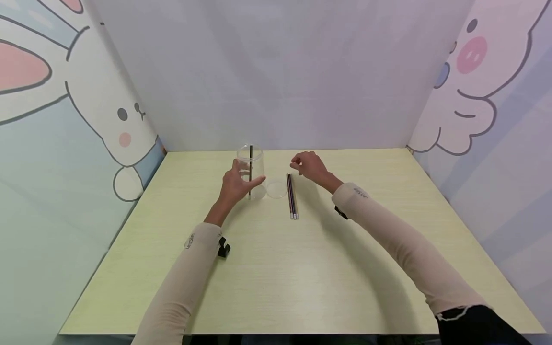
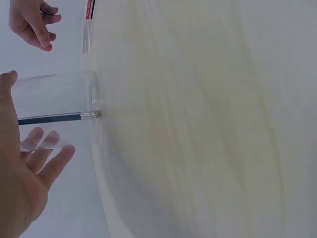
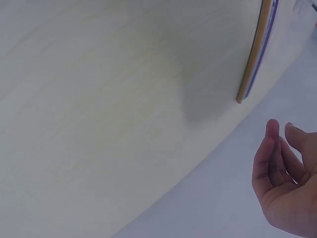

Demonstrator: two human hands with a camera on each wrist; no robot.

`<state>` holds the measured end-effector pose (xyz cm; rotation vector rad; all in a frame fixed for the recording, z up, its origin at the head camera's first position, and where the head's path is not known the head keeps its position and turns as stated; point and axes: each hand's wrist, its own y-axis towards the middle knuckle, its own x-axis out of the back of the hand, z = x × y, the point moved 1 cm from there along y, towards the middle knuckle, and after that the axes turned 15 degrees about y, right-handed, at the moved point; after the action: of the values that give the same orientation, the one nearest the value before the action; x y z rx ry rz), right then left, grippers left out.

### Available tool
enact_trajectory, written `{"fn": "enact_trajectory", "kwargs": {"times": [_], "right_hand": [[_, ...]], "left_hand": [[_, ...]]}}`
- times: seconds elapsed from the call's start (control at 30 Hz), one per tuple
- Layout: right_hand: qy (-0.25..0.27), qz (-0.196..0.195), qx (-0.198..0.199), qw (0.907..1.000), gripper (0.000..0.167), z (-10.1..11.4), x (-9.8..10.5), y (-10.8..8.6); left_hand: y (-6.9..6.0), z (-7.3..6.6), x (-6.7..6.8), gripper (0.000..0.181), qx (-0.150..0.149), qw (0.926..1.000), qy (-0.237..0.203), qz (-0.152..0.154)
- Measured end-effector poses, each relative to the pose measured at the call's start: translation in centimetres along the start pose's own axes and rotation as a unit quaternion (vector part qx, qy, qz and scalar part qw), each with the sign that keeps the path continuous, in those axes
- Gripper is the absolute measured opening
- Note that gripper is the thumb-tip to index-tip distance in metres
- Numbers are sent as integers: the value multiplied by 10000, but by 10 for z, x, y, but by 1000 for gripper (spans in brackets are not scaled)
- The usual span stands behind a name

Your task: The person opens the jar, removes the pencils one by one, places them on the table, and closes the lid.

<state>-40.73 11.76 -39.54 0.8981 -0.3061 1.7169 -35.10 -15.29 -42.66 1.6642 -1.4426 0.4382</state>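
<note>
A clear cylindrical container [image 1: 257, 167] stands upright near the table's back edge, one dark pencil [image 1: 250, 167] inside it. In the left wrist view that pencil [image 2: 54, 119] has its eraser end at the container's base. My left hand [image 1: 235, 184] curls its fingers and thumb around the container's side. To the right, several pencils [image 1: 292, 199] lie side by side on the table. My right hand [image 1: 312, 166] hovers just beyond their far ends, fingers loosely bent and holding nothing; the right wrist view shows a gap between thumb and fingertips of this hand [image 3: 287, 188].
A clear round lid [image 1: 277, 189] lies flat between the container and the pencils. The pale wooden table [image 1: 258, 278] meets a plain back wall close behind the container. Printed walls with cartoon animals stand at both sides.
</note>
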Motion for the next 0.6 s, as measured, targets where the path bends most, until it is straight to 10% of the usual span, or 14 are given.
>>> {"fn": "enact_trajectory", "kwargs": {"times": [0.6], "right_hand": [[74, -5, 666, 9978, 26, 54, 14, 9]], "left_hand": [[1, 4, 1, 82, -26, 10000, 18, 35]]}}
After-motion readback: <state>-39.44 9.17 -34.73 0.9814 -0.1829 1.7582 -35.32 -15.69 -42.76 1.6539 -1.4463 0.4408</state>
